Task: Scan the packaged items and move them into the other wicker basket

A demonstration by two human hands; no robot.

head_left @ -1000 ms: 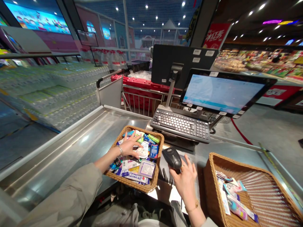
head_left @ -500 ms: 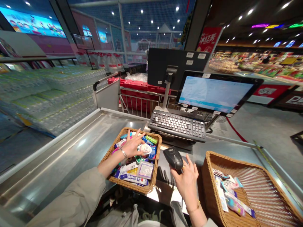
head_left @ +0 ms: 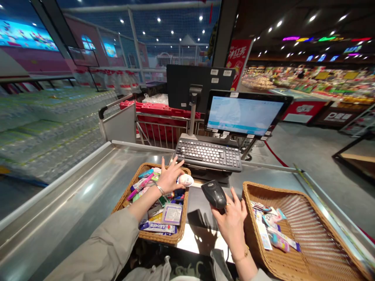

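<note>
My left hand (head_left: 170, 177) pinches a small white oval packet (head_left: 185, 180) with print on it, over the right rim of the left wicker basket (head_left: 185, 218). Its other fingers are spread. Below it the basket holds a heap of small goods, among them a clear plastic box (head_left: 172, 214), a blue-and-white tube pack (head_left: 158, 227) and a pink item (head_left: 141, 186). In my right hand (head_left: 231, 214) is a black barcode scanner (head_left: 214, 194), its head pointing up and left towards the packet. The scanner's handle is mostly hidden by the hand.
On the right stands a bigger wicker basket (head_left: 319, 234) with several packaged items (head_left: 271, 226) at its left end. Behind are a keyboard (head_left: 208, 153), a lit screen (head_left: 241, 115) and a second monitor (head_left: 199, 88) seen from behind. A metal counter (head_left: 88, 203) stretches left.
My left hand has lifted the oval packet from above the heap and carried it right, past the basket's rim and nearer the scanner. The camera view has turned slightly right.
</note>
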